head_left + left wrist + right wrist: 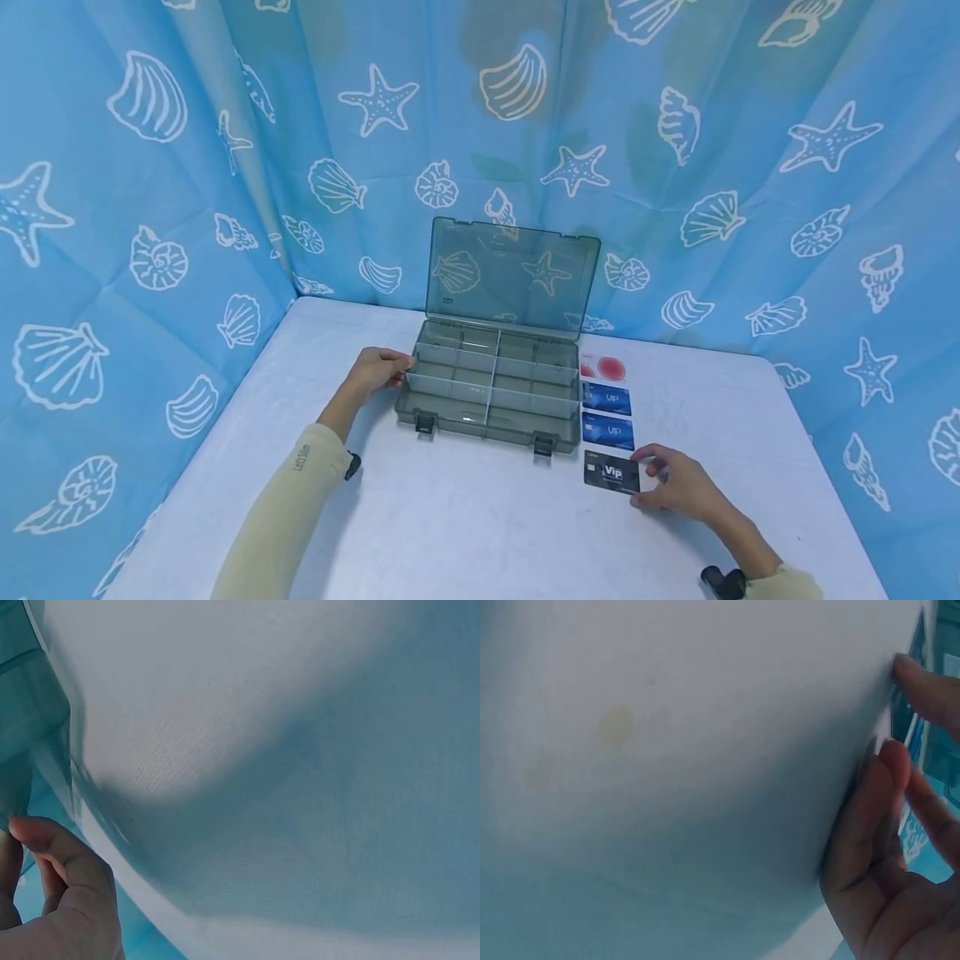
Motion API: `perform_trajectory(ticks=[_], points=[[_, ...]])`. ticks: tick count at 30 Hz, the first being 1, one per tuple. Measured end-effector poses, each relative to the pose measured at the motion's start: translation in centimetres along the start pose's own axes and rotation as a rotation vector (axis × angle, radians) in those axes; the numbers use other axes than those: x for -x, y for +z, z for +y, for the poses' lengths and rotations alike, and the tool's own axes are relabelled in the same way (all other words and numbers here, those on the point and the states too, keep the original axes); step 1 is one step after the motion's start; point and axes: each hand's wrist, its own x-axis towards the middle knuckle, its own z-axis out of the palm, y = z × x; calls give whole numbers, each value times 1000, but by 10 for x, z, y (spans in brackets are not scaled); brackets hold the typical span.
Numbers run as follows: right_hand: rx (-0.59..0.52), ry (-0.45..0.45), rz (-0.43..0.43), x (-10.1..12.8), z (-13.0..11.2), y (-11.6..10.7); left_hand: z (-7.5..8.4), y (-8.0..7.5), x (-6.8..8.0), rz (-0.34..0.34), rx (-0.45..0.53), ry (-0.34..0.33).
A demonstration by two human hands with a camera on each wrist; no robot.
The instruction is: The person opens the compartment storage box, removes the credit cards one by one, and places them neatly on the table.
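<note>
An open, see-through grey compartment box (450, 425) lies on the white table, its lid (487, 292) tilted up at the back. My left hand (370, 372) pinches the box's left wall between thumb and fingers; the left wrist view shows this hand (75, 892) at the tinted plastic edge. Right of the box's front corner lies a black VIP card (600, 477). My right hand (678, 485) grips that card at its right side, index finger at the upper corner and thumb at the lower. In the right wrist view, the hand (885, 862) partly hides the card.
Two blue VIP cards (609, 432) and a white card with red circles (602, 367) form a column beside the box's right wall. Two dark latches (543, 445) hang at the box front. A blue shell-patterned curtain (465, 133) stands behind the table (465, 517).
</note>
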Motion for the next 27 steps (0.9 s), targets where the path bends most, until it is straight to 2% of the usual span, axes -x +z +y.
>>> perform_trajectory(ticks=[4, 9, 14, 20, 23, 25, 27], points=[[40, -38, 12, -1, 0, 3, -1, -1, -1, -1, 0, -2], [38, -64, -3, -5, -1, 2, -1, -2, 1, -4, 11, -2], [42, -59, -15, -6, -1, 0, 0, -2, 3, 1, 9, 6], [39, -39, 1, -4, 4, 1, 4, 3, 6, 9, -32, 66], [32, -32, 7, -3, 4, 1, 6, 3, 6, 17, -46, 62], [22, -45, 5, -2, 2, -1, 7, 3, 7, 16, -57, 52], [21, -77, 40, -2, -2, -7, 8, 3, 10, 11, -112, 76]])
